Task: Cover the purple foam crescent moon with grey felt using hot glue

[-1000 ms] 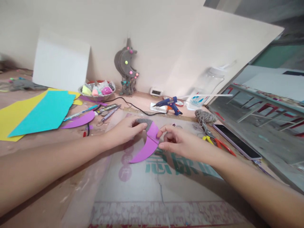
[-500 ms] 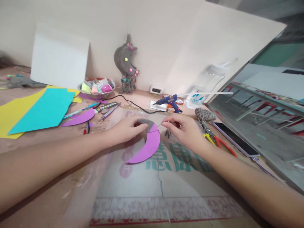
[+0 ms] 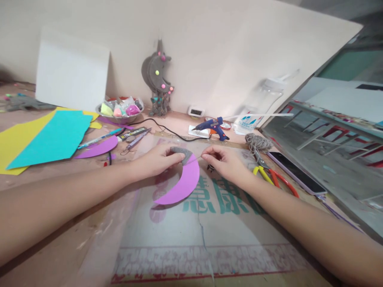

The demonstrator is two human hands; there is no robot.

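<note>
My left hand (image 3: 163, 158) pinches the upper end of a purple paper crescent moon (image 3: 186, 179), thumb on top. Grey yarn (image 3: 181, 153) is wrapped closely round that upper end; the rest of the crescent is bare purple, its lower tip pointing left. To the right, my right hand (image 3: 217, 159) pinches the yarn strand, which runs taut from the crescent to thumb and forefinger. Both hands are just above a printed sheet (image 3: 167, 235) lying on the table. A ball of grey yarn (image 3: 257, 142) rests beyond my right hand.
A blue glue gun (image 3: 213, 127) stands at the back. At right lie yellow- and red-handled tools (image 3: 279, 181) and a phone (image 3: 296, 171). Left are cyan paper (image 3: 54, 137), a purple cutout (image 3: 100, 148) and a bowl (image 3: 119, 117) of coloured clay. A moon ornament (image 3: 157, 73) hangs behind.
The strand between crescent and right hand now lies at a slightly different angle. Both hands and the crescent have shifted a little to the left in view.
</note>
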